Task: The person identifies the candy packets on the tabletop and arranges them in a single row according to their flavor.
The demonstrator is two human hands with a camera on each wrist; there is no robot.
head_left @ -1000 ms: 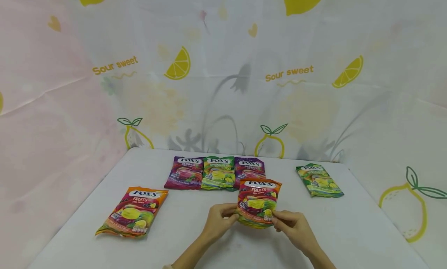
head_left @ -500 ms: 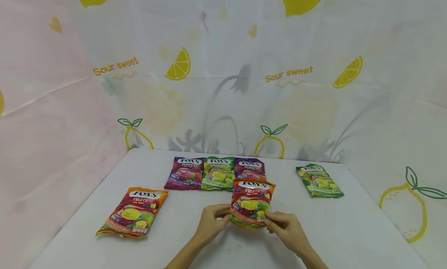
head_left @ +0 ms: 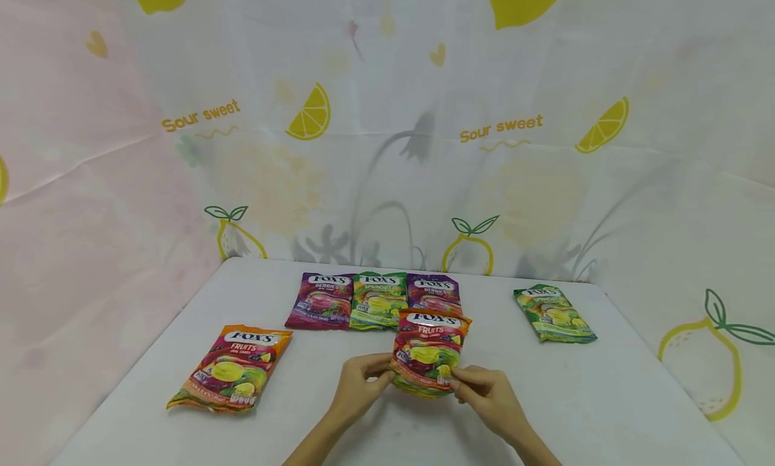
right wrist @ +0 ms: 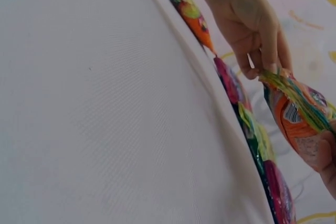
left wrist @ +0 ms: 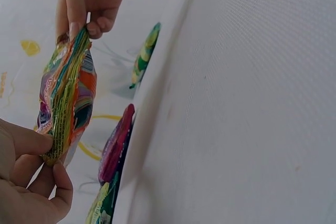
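Note:
An orange and red candy bag [head_left: 427, 352] marked Fox's Fruits is held up between both hands over the front middle of the white table. My left hand [head_left: 361, 387] pinches its lower left corner, and my right hand [head_left: 489, 395] pinches the lower right corner. The left wrist view shows the bag [left wrist: 67, 98] clear of the table, its crimped bottom edge stretched between thumbs and fingers. From the right wrist, the back with a barcode shows on the bag [right wrist: 296, 109]. In the head view the bag's top overlaps the purple berries bag [head_left: 434, 291] behind it.
A purple berries bag [head_left: 321, 302] and a green spring tea bag [head_left: 379, 300] lie side by side at the back of the table [head_left: 327, 358]. Another green bag [head_left: 554, 313] lies back right. A second orange fruits bag [head_left: 231, 370] lies front left. A printed cloth [head_left: 387, 177] hangs behind.
Both hands have shifted left with the orange candy bag, keeping their hold on its lower corners. The bags lying on the table stay in place.

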